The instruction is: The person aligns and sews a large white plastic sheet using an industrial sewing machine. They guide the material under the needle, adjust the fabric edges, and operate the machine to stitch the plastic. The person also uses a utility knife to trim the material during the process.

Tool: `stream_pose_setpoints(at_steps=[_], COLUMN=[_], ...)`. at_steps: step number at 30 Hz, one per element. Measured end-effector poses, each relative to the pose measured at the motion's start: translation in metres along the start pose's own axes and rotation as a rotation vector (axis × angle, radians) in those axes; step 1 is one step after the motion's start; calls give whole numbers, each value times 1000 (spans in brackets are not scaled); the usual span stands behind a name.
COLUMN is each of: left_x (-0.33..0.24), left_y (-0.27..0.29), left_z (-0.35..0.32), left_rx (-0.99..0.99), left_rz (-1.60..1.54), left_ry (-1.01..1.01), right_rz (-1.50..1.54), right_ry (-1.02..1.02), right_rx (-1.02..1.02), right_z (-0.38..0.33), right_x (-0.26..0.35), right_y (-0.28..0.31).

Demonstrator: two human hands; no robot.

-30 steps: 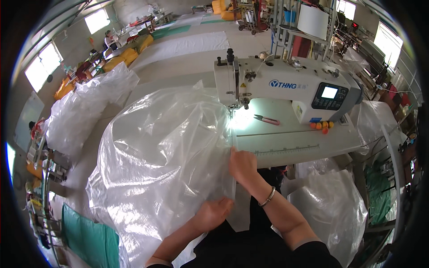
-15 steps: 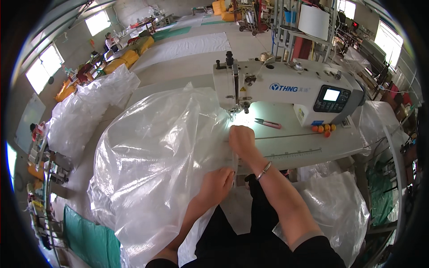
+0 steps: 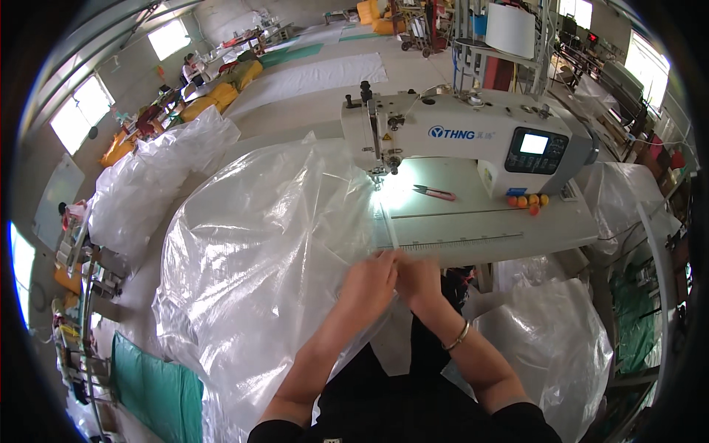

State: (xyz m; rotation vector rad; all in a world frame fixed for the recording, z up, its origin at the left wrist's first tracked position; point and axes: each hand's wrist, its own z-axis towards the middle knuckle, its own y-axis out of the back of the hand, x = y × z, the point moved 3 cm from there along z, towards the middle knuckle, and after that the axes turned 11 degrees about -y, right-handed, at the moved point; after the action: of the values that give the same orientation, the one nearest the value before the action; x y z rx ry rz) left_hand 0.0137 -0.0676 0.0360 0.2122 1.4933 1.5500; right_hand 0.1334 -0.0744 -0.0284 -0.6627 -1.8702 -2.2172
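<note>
A big clear plastic sheet (image 3: 258, 229) billows over the left of the sewing table (image 3: 473, 240), and its edge runs as a narrow strip to the needle of a white sewing machine (image 3: 458, 136). At the table's front edge my left hand (image 3: 368, 284) is closed on that edge. Right beside it, touching, my right hand (image 3: 419, 282) is closed on the same edge, its fingers slightly blurred. Beneath the lit machine arm lie small thread snips (image 3: 434, 193), beyond my hands. What the fingertips pinch is partly hidden.
Several small orange-red balls or fruits (image 3: 528, 201) sit by the machine's base. More clear plastic (image 3: 550, 347) hangs at my right, and another heap (image 3: 148, 192) lies left. A white thread cone (image 3: 511, 31) stands behind the machine; a green sheet (image 3: 156, 387) lies lower left.
My right hand has come back from near the needle toward me, to beside my left hand. The left hand has shifted slightly forward. The strip by the needle is now uncovered.
</note>
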Motion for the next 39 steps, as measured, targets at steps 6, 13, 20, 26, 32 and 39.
stream_pose_setpoints(at_steps=[6, 13, 20, 26, 32, 39], left_x=[29, 64, 104, 135, 140, 111], left_y=[-34, -19, -12, -9, -11, -17], left_z=[2, 19, 57, 86, 88, 58], left_rx=[-110, -152, -179, -125, -115, -23], left_rz=[237, 336, 238, 164, 187, 278], left_ry=[-182, -261, -320, -337, -323, -215], right_rz=[239, 240, 168, 367, 499, 1124], right_ry=[87, 53, 11, -43, -130, -145], right_rx=[-201, -161, -83, -136, 161, 362], right_z=[-35, -5, 42, 61, -16, -41], right_x=[4, 22, 34, 20, 8, 3], right_y=[1, -9, -7, -11, -12, -74])
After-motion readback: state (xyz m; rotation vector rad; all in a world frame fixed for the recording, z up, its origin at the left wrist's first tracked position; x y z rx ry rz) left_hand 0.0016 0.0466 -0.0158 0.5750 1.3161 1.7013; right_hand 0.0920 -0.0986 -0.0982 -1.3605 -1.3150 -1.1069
